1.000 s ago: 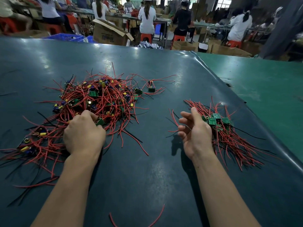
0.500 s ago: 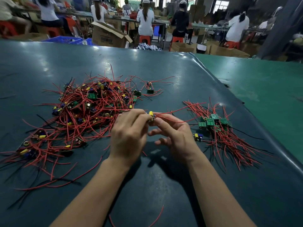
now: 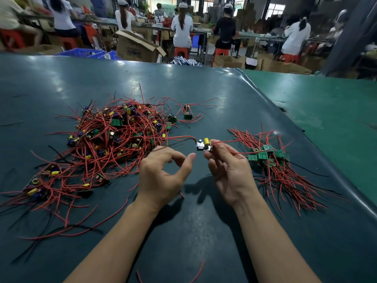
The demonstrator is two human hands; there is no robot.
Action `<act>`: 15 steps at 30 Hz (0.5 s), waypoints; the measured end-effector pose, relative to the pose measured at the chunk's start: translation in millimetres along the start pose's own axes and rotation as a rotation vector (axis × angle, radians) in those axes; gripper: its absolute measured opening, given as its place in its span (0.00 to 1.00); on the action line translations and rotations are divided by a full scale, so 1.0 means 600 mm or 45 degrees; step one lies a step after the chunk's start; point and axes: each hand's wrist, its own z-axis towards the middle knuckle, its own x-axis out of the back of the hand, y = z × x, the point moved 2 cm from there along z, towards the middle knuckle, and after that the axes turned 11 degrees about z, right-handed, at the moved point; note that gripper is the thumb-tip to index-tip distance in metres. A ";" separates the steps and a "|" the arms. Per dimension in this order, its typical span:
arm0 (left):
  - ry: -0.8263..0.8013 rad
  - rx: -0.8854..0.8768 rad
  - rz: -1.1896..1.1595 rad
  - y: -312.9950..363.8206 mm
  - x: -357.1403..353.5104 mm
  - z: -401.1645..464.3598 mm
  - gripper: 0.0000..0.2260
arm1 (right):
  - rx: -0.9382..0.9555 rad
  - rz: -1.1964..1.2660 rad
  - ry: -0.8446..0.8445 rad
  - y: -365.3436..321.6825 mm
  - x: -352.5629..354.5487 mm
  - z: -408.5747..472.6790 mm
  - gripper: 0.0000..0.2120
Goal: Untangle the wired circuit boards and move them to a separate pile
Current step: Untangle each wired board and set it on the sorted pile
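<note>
A big tangled pile (image 3: 114, 139) of small circuit boards with red and black wires lies on the left of the dark mat (image 3: 204, 231). A smaller sorted pile (image 3: 273, 164) of green boards with wires combed toward me lies on the right. Between them, my right hand (image 3: 228, 172) pinches one circuit board (image 3: 203, 145) with a yellow capacitor, held above the mat. Its red wires trail left toward the tangle and right over the sorted pile. My left hand (image 3: 163, 172) hovers just left of the board, fingers apart, holding nothing.
Two stray boards (image 3: 187, 114) lie behind the tangle. Loose red wire bits (image 3: 199, 270) lie near the mat's front. A lighter green table surface (image 3: 326, 111) adjoins on the right. Beyond the far edge are cardboard boxes (image 3: 136, 48), blue crates and seated people.
My left hand pulled a board out of the tangle and brought it to the middle. The right hand took it; the left hand let go and opened.
</note>
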 end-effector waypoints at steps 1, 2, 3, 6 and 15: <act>-0.124 0.131 -0.108 0.003 -0.005 -0.001 0.07 | -0.018 -0.006 0.001 -0.001 0.001 0.000 0.04; -0.230 0.263 -0.228 0.007 -0.011 -0.004 0.08 | -0.050 -0.046 -0.006 0.001 0.001 -0.001 0.04; -0.285 0.373 -0.352 0.009 -0.016 -0.007 0.09 | -0.096 -0.103 -0.015 0.005 0.000 -0.002 0.05; -0.290 0.546 -0.552 0.009 -0.025 -0.007 0.07 | -0.221 -0.178 -0.004 0.022 -0.003 -0.005 0.05; -0.191 0.647 -0.603 -0.008 -0.028 0.005 0.09 | -0.192 -0.156 0.046 0.047 -0.007 -0.010 0.05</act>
